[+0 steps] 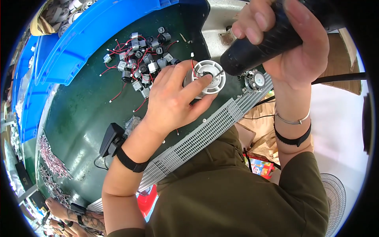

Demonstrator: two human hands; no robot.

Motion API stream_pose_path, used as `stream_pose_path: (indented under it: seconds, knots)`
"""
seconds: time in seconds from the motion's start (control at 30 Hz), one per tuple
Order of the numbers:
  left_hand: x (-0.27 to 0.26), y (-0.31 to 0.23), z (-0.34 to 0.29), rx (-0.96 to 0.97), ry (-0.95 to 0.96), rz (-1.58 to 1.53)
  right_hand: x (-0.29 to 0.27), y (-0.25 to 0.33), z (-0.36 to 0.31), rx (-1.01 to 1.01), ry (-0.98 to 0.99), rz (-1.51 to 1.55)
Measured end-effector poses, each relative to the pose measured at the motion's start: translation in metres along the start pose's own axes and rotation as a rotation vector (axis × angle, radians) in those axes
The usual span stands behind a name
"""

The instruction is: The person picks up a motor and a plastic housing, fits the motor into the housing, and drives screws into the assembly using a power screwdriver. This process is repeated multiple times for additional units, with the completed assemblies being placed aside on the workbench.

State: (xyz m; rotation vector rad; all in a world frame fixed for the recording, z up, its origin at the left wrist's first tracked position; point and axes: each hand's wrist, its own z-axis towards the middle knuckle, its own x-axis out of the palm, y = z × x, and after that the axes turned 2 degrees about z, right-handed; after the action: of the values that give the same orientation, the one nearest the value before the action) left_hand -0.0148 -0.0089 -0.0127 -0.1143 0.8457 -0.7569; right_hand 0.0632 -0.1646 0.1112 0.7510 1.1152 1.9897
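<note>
My left hand is closed around a round white plastic housing with a ribbed, spoked face. Its index finger presses near a small dark part at the centre, and a thin red wire with a white plug rises behind it. In my right hand is a black electric screwdriver, tilted down to the left. The thin bit reaches the housing's face near my index fingertip; whether it sits on a screw is too small to tell. Beyond my left hand lies a pile of small motors with red wires.
A round metal-and-white part lies right of the housing, among small screws. A perforated grey strip edges the green table. Blue bins stand at the back left. A black device sits beside my left forearm. Another person's hand shows at lower left.
</note>
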Motion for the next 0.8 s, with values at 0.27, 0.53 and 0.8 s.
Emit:
stream_pose_path:
  seconds: [0.27, 0.53, 0.8]
  knots:
    - [0.001, 0.001, 0.001, -0.003, 0.012, 0.009, 0.007, -0.008, -0.001, 0.051, 0.000, 0.024]
    - [-0.001, 0.001, 0.002, -0.001, 0.021, -0.016, -0.048, -0.024, 0.020, 0.132, 0.274, 0.170]
    - [0.001, -0.004, -0.003, -0.124, -0.086, -0.101, -0.029, -0.014, 0.018, -0.036, 0.507, 0.240]
